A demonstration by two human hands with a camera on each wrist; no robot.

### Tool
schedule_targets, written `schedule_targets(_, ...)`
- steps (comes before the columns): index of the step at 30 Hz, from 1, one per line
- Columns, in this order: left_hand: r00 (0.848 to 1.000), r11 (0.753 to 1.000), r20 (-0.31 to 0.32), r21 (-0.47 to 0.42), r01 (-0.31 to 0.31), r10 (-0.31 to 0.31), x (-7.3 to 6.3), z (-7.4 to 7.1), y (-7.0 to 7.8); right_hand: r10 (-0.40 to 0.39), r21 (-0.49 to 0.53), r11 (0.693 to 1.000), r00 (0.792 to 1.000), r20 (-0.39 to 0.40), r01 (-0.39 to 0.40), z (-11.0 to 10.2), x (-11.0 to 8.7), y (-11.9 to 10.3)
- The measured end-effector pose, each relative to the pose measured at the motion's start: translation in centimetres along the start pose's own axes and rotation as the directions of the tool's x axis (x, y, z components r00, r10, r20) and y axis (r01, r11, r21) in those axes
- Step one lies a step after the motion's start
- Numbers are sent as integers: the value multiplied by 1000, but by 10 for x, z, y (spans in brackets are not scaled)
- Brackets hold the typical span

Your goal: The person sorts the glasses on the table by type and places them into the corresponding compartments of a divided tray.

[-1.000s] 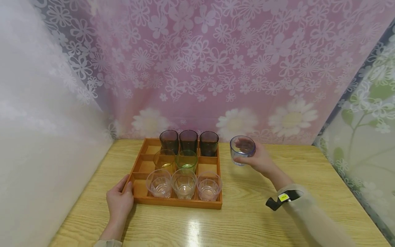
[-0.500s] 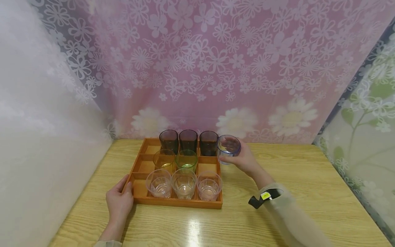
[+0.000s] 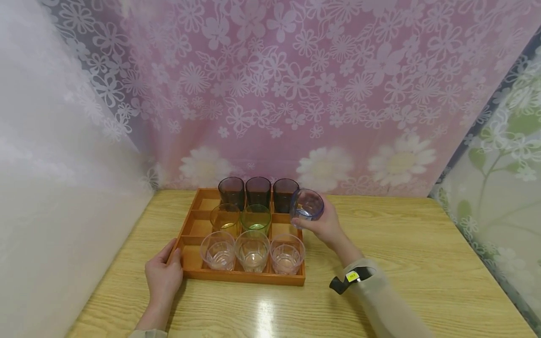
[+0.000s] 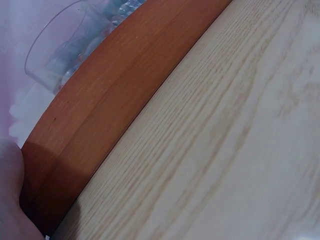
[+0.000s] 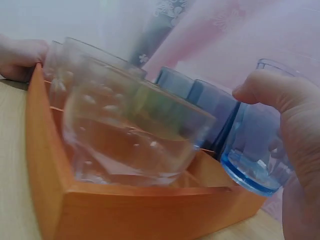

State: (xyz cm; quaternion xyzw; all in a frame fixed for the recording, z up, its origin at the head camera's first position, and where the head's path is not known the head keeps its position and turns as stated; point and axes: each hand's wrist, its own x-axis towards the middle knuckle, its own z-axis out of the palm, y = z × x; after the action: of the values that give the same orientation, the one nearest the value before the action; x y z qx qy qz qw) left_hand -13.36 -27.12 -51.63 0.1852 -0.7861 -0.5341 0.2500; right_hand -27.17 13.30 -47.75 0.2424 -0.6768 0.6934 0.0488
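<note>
In the head view my right hand (image 3: 324, 226) grips a clear blue-tinted glass (image 3: 305, 206), thumb on its near side. The glass tilts leftward, over the right edge of a wooden divided tray (image 3: 243, 278), overlapping the rightmost dark glass (image 3: 285, 197). Seen from the right wrist, the blue glass (image 5: 257, 145) hangs by the tray wall (image 5: 150, 212). My left hand (image 3: 164, 276) holds the tray's front left corner, thumb over the rim. Inside the tray, a yellow glass (image 3: 225, 219) and a green glass (image 3: 256, 218) occupy the middle row, left of a bare compartment (image 3: 284, 230).
Three dark glasses stand in the tray's back row; three clear glasses, among them a middle one (image 3: 252, 253), fill most of the front row. The wooden table (image 3: 401, 263) stretches right of the tray. A floral curtain (image 3: 270, 94) hangs close behind.
My right hand has carried the blue glass left from beside the tray to its right edge, and the glass has tipped leftward. The left hand and tray stay put.
</note>
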Motion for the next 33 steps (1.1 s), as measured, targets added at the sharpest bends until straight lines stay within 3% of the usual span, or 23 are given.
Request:
schedule_targets(5,1000,1000,0,10,10,-10,1,0,-1,-17,33,999,1000,19,17,8,-6,3)
schedule_targets(14,1000,1000,-1,9,2,-2,-1,-1,1,-10,109,994,991,136,-5,23,-5,12)
schedule_targets(25,1000,1000,5,15,7,-7,-1,-1,2,41,84,994,965,259,-65,24,-2,12)
schedule_targets(33,1000,1000,10,16,15,-15,-2,-1,4,43,11,999,960,275,-48,22,-3,7)
